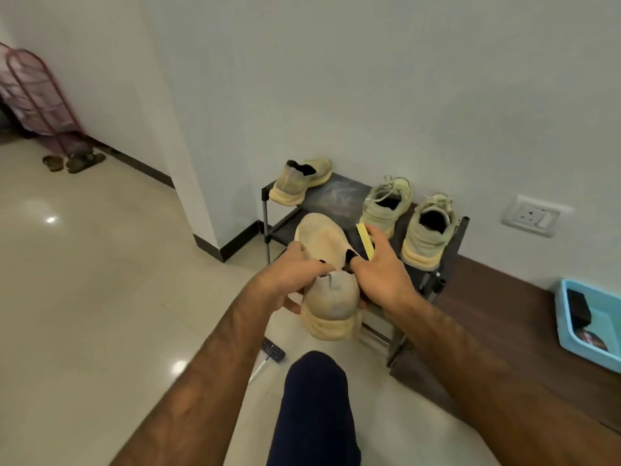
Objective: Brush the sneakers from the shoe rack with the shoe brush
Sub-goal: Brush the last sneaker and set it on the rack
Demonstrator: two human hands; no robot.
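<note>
Within left grip (289,274), sneaker (331,299), brush (365,243) in right grip (383,274)

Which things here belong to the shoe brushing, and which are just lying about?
Job: sneaker in the left hand, brush in the right hand, three more sneakers on the shoe rack.
Lying about: blue tray (contents unclear), wall socket, sandals, pink rack.

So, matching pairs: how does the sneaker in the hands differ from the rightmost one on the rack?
The held sneaker shows no laces; the rightmost sneaker is laced. The left hand and right hand hold the held sneaker off the rack; the rightmost sneaker stands on it, untouched. Both are beige with yellowish soles.
</note>
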